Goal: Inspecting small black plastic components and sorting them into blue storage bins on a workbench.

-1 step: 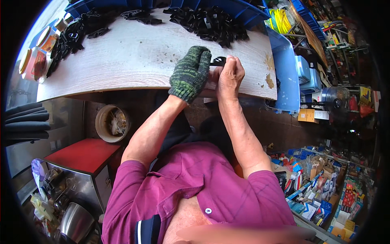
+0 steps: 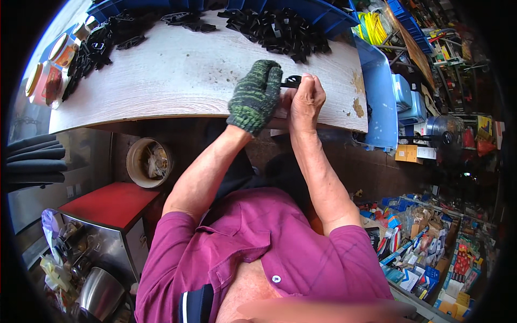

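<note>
Your gloved left hand (image 2: 255,98) has edged slightly right, while your bare right hand (image 2: 306,107) has barely moved. Nearest, your wrists cross the near edge of the desk (image 2: 177,75); should your pinch loosen there, the small black piece (image 2: 291,82) might drop off that side. Your right fingers look closed on it, between your hands; your left fingers are bent, but whether they grip it you cannot tell. Loose knit could snag on the piece. Your hands hide most of its shape. Farther off, black parts (image 2: 277,32) overlap too tightly to separate, and the blue crate (image 2: 336,24) is cut off.
</note>
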Demonstrator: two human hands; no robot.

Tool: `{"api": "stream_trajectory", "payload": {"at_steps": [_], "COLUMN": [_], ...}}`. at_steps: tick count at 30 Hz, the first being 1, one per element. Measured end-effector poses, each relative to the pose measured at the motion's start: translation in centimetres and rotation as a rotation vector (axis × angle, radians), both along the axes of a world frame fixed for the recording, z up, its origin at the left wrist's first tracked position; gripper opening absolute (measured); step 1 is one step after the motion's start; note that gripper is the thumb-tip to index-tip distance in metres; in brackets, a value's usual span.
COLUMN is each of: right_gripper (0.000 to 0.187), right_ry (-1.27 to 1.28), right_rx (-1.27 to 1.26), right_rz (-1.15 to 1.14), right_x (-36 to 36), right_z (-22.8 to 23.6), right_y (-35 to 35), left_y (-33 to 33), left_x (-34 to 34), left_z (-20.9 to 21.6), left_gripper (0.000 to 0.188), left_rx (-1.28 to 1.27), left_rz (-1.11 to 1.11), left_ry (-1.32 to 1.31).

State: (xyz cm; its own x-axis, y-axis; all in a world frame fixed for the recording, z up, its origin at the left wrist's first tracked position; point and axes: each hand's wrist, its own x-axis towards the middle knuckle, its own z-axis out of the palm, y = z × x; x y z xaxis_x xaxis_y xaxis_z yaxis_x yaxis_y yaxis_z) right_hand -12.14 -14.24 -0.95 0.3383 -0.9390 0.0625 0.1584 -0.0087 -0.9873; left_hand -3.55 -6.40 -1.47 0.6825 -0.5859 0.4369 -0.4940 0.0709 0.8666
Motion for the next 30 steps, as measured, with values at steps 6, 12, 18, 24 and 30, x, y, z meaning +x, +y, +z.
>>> {"api": "stream_trajectory", "payload": {"at_steps": [6, 12, 18, 24, 30], "right_gripper": [0.035, 0.029, 0.03, 0.028, 0.027], "right_ry": [0.112, -0.006, -0.068, 0.112, -0.096], "right_rx": [-0.298, 0.171, 0.123, -0.22, 0.178], "right_rz": [-0.07, -0.035, 0.052, -0.062, 0.035], "right_x": [-0.9, -0.3, -0.4, -1.7, -0.4], "right_z": [-0.2, 2.4, 1.5, -0.5, 1.8], "right_y": [-0.6, 1.5, 1.1, -0.8, 1.1], "left_y": [-0.9, 0.3, 0.4, -1.1, 0.8], "left_x": [-3.4, -0.6, 0.0, -1.9, 0.0], "left_z": [1.1, 0.0, 1.1, 1.3, 0.7], "left_gripper": [0.025, 0.022, 0.024, 0.026, 0.023], "left_rx": [0.087, 0.064, 0.172, 0.196, 0.16], "left_rz": [-0.007, -0.052, -0.076, -0.068, -0.098], "left_ry": [0.165, 0.141, 0.266, 0.142, 0.227]}}
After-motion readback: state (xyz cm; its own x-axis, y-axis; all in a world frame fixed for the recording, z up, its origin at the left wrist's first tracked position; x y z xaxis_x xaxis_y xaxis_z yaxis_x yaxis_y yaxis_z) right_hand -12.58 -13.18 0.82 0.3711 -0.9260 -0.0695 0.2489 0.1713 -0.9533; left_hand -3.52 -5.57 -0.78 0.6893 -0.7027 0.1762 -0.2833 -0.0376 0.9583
